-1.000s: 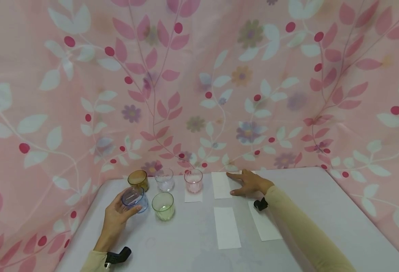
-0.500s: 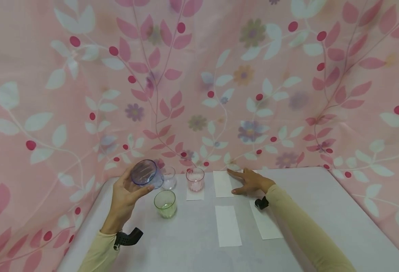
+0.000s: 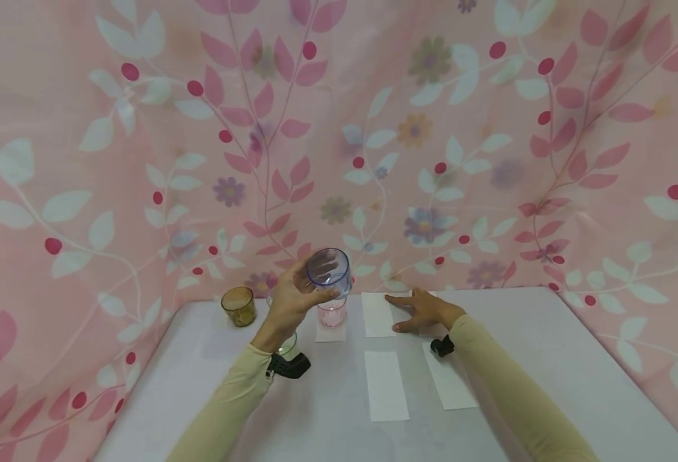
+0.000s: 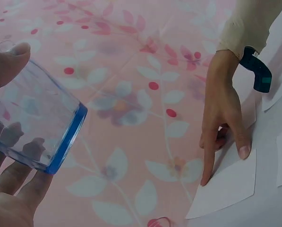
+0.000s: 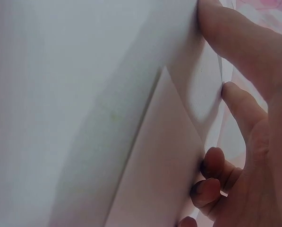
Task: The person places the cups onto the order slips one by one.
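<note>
My left hand (image 3: 294, 296) grips a blue-rimmed glass (image 3: 342, 286), raised in the air and tilted with its mouth toward the camera. In the left wrist view the thumb and fingers wrap the clear blue glass (image 4: 48, 118). Below and partly behind it, a pink glass (image 3: 332, 314) stands on a white paper card (image 3: 330, 334). My right hand (image 3: 425, 312) rests at the back with index finger and thumb stretched out, their tips on another white card (image 3: 377, 316); its other fingers are bent beneath the palm, holding nothing visible.
An amber glass (image 3: 239, 308) stands at the back left. A green glass (image 3: 288, 345) and a clear glass are mostly hidden by my left arm. More white cards (image 3: 386, 386) lie in front of my right hand, one partly under its forearm (image 3: 450, 385). A floral curtain (image 3: 339, 128) hangs behind the table.
My left hand has lifted the blue glass off the left side and carried it right, past the amber and clear glasses, to above the pink one. My right hand stays put.
</note>
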A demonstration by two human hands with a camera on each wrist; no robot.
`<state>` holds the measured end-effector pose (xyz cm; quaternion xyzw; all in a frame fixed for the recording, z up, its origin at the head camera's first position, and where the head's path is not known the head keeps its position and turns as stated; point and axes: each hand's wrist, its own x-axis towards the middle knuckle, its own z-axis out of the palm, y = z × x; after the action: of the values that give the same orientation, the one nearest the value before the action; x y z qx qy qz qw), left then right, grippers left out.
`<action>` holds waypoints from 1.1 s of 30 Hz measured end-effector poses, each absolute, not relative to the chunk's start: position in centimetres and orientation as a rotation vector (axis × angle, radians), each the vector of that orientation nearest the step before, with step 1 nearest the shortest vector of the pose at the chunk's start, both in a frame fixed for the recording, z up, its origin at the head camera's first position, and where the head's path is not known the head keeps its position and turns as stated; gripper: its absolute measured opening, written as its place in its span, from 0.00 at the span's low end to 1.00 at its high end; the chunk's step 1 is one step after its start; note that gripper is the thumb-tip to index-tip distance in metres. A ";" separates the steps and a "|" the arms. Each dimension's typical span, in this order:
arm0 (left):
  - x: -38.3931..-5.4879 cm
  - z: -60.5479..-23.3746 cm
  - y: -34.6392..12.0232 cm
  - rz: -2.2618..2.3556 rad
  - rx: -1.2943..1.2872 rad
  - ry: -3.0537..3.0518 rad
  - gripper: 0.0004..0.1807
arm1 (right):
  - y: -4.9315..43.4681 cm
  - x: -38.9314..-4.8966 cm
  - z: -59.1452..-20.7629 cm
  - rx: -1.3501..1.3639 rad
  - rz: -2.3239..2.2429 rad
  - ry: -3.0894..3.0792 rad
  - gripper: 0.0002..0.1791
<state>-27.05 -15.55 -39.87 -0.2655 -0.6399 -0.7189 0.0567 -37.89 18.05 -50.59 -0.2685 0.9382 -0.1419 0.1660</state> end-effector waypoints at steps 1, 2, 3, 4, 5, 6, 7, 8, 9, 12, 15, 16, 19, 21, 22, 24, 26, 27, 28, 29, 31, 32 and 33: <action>-27.6 -40.0 -15.0 -2.169 -0.802 -1.953 0.43 | 18.1 -37.9 -50.5 -0.756 -0.405 2.671 0.50; -28.1 -40.2 -14.4 -2.156 -0.794 -1.972 0.43 | 18.1 -37.9 -50.5 -0.749 -0.407 2.669 0.51; -28.6 -40.4 -13.9 -2.149 -0.791 -1.985 0.42 | 18.1 -37.9 -50.5 -0.747 -0.411 2.668 0.51; -29.1 -40.6 -13.3 -2.146 -0.784 -2.004 0.42 | 18.2 -37.9 -50.5 -0.739 -0.409 2.666 0.51; -29.5 -40.9 -12.7 -2.152 -0.775 -2.022 0.41 | 18.2 -37.9 -50.5 -0.732 -0.416 2.662 0.51; -30.0 -41.1 -12.1 -2.160 -0.764 -2.042 0.41 | 18.3 -37.9 -50.6 -0.733 -0.422 2.661 0.51; -30.4 -41.4 -11.4 -2.175 -0.752 -2.058 0.41 | 18.4 -37.9 -50.6 -0.736 -0.416 2.664 0.51; -30.8 -41.6 -10.8 -2.188 -0.745 -2.072 0.41 | 18.5 -37.9 -50.7 -0.738 -0.414 2.664 0.51; -31.1 -41.9 -10.1 -2.202 -0.735 -2.084 0.41 | 18.5 -38.0 -50.8 -0.740 -0.417 2.664 0.51; -32.1 -42.9 -8.3 -2.220 -0.685 -2.126 0.42 | 18.5 -38.1 -51.0 -0.741 -0.406 2.673 0.51; -32.9 -44.3 -6.8 -2.233 -0.644 -2.168 0.43 | 18.4 -38.1 -51.0 -0.700 -0.400 2.676 0.51; -33.1 -44.8 -6.3 -2.235 -0.630 -2.176 0.43 | 18.4 -38.1 -51.0 -0.685 -0.396 2.676 0.51; -33.7 -46.3 -5.3 -2.255 -0.578 -2.201 0.44 | 18.3 -38.1 -50.8 -0.655 -0.410 2.673 0.51; -34.1 -47.5 -4.8 -2.270 -0.536 -2.203 0.44 | 18.2 -37.9 -50.7 -0.665 -0.428 2.677 0.50; -34.2 -48.1 -4.6 -2.274 -0.514 -2.209 0.44 | 18.2 -37.9 -50.8 -0.667 -0.423 2.681 0.50; -34.3 -49.3 -4.4 -2.281 -0.491 -2.212 0.44 | 18.1 -37.8 -50.8 -0.672 -0.416 2.691 0.50; -34.5 -50.5 -4.1 -2.279 -0.470 -2.212 0.43 | 18.0 -37.8 -50.9 -0.669 -0.395 2.698 0.50; -34.5 -51.0 -4.0 -2.269 -0.462 -2.214 0.43 | 18.0 -37.8 -50.9 -0.668 -0.386 2.701 0.50; -34.6 -51.4 -4.0 -2.262 -0.449 -2.214 0.44 | 18.0 -37.8 -50.9 -0.668 -0.374 2.705 0.50; -34.6 -51.8 -3.9 -2.248 -0.435 -2.217 0.44 | 18.0 -37.8 -50.9 -0.666 -0.368 2.708 0.50; -34.8 -52.4 -3.8 -2.225 -0.397 -2.226 0.44 | 18.1 -37.8 -50.8 -0.664 -0.356 2.711 0.51; -34.9 -52.6 -3.7 -2.212 -0.381 -2.234 0.45 | 18.1 -37.8 -50.8 -0.668 -0.353 2.714 0.51; -35.0 -52.7 -3.6 -2.178 -0.374 -2.250 0.45 | 18.2 -37.8 -50.8 -0.670 -0.352 2.716 0.51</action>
<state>-34.95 -3.62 -52.75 -0.1186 -0.7134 -0.6906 -0.0061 -37.84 18.20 -50.76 -0.2345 0.9509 -0.1233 0.1602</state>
